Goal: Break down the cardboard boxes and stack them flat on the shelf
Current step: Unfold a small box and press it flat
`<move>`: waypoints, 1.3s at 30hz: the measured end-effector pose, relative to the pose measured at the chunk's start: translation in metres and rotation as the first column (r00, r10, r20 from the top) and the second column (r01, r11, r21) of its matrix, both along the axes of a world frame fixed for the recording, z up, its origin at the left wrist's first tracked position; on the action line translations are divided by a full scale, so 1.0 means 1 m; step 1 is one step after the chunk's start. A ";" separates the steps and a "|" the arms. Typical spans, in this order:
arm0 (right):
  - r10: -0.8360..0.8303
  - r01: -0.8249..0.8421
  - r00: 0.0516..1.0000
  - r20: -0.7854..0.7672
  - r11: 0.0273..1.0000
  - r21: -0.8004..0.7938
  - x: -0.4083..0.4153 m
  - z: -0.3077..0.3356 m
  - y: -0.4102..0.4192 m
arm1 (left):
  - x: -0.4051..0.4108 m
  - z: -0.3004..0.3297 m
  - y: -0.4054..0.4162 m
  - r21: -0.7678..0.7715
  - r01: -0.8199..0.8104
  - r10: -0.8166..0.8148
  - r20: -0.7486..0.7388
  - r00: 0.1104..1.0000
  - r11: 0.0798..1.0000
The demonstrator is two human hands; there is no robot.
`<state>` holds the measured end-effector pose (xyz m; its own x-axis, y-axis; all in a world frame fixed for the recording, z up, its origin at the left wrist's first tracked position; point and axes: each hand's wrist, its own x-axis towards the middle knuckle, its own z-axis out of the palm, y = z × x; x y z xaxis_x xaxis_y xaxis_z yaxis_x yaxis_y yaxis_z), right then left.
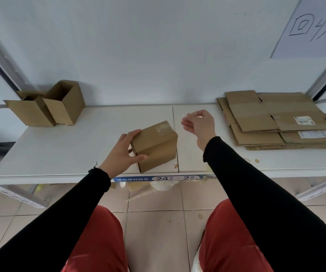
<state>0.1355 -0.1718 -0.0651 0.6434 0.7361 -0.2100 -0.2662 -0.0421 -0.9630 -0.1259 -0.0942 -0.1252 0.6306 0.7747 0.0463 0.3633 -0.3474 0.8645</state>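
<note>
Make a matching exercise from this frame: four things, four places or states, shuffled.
Things:
1. closed box
2. open boxes
3. flattened stack
4. right hand

States or places:
A. lying flat at the shelf's right end
B. gripped at its left side by the left hand
C. fingers loosely curled, holding nothing
D. standing at the shelf's left end, tops open

Pairs: 1-B, 2-D, 3-A, 4-C
</note>
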 end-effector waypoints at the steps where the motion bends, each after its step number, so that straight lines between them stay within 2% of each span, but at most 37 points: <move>1: 0.047 -0.049 0.992 0.114 0.999 0.013 -0.006 -0.003 0.001 | 0.000 -0.001 -0.001 -0.002 0.002 -0.002 0.002 1.000 1.000; 3: 0.163 -0.162 0.892 0.422 0.986 -0.039 -0.021 -0.008 0.004 | 0.002 -0.003 -0.002 0.009 0.004 -0.004 0.010 1.000 1.000; 4: 0.228 -0.215 0.804 0.549 0.972 -0.089 -0.029 -0.011 0.005 | 0.003 -0.003 -0.002 0.017 0.000 -0.001 0.013 1.000 1.000; 6: 0.356 -0.313 0.611 0.707 0.929 -0.198 -0.041 -0.018 0.008 | 0.004 -0.003 -0.001 0.027 -0.012 0.012 0.013 1.000 1.000; 9: 0.436 -0.298 0.337 0.835 0.890 -0.344 -0.051 -0.022 0.008 | 0.003 -0.003 0.002 0.047 -0.005 0.006 -0.021 1.000 0.999; 12: 0.358 -0.137 0.062 0.932 0.928 -0.347 -0.053 -0.022 0.008 | 0.005 -0.004 0.006 0.119 -0.006 0.017 -0.091 0.996 0.993; 13: 0.326 -0.079 -0.003 0.945 0.942 -0.325 -0.054 -0.021 0.008 | 0.007 -0.003 0.006 0.158 -0.010 0.029 -0.118 0.993 0.987; 16: 0.289 -0.010 -0.046 0.956 0.957 -0.289 -0.055 -0.022 0.011 | 0.019 0.003 0.006 0.320 -0.023 0.090 -0.196 0.977 0.947; 19: 0.306 -0.056 -0.011 0.952 0.950 -0.306 -0.058 -0.029 0.020 | 0.032 0.007 0.003 0.388 0.013 0.100 -0.269 0.958 0.921; 21: 0.320 -0.073 0.091 0.943 0.947 -0.314 -0.058 -0.033 0.023 | 0.036 0.005 0.001 0.423 0.037 0.094 -0.283 0.955 0.905; 22: 0.311 -0.078 0.187 0.932 0.950 -0.302 -0.057 -0.033 0.023 | 0.036 0.004 0.000 0.435 0.039 0.094 -0.280 0.955 0.899; 24: 0.241 -0.086 0.486 0.840 0.970 -0.228 -0.050 -0.031 0.024 | 0.034 0.002 -0.001 0.457 0.049 0.090 -0.278 0.956 0.888; 25: 0.184 -0.078 0.668 0.721 0.981 -0.178 -0.044 -0.029 0.025 | 0.033 0.002 -0.001 0.465 0.052 0.090 -0.278 0.956 0.884; 26: 0.118 -0.057 0.834 0.539 0.990 -0.128 -0.038 -0.027 0.026 | 0.033 0.002 -0.001 0.464 0.054 0.089 -0.280 0.956 0.884; 27: 0.051 -0.027 0.952 0.301 0.996 -0.085 -0.033 -0.027 0.026 | 0.033 0.003 -0.001 0.458 0.058 0.084 -0.283 0.955 0.887; 28: 0.000 0.003 0.999 0.044 0.999 -0.052 -0.027 -0.028 0.026 | 0.033 0.004 -0.001 0.448 0.065 0.074 -0.286 0.956 0.891; 29: -0.029 0.025 0.983 -0.179 0.999 -0.023 -0.022 -0.031 0.024 | 0.034 0.005 -0.001 0.439 0.072 0.064 -0.287 0.956 0.895; 30: -0.043 0.045 0.943 -0.331 0.999 -0.003 -0.019 -0.034 0.021 | 0.035 0.005 -0.001 0.432 0.079 0.054 -0.287 0.956 0.898; 31: -0.052 0.061 0.909 -0.414 0.998 0.010 -0.018 -0.038 0.018 | 0.035 0.005 -0.001 0.428 0.082 0.048 -0.286 0.957 0.900; 33: -0.064 0.073 0.906 -0.418 0.997 0.004 -0.020 -0.042 0.014 | 0.035 0.005 -0.001 0.423 0.080 0.048 -0.282 0.958 0.903; 34: -0.069 0.068 0.931 -0.359 0.998 -0.015 -0.022 -0.043 0.013 | 0.035 0.005 -0.001 0.419 0.080 0.047 -0.285 0.957 0.905; 37: -0.004 0.010 0.999 0.045 0.991 -0.130 -0.027 -0.046 0.013 | 0.035 0.006 -0.001 0.401 0.081 0.045 -0.297 0.954 0.913; 39: 0.082 -0.047 0.978 0.190 0.983 -0.179 -0.030 -0.045 0.012 | 0.036 0.006 0.000 0.403 0.080 0.049 -0.302 0.952 0.912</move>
<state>0.1058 -0.1599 -0.1101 0.6371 0.7410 -0.2122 -0.0641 -0.2233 -0.9726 -0.0903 -0.0947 -0.1191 0.6764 0.7186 0.1617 0.5731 -0.6513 0.4973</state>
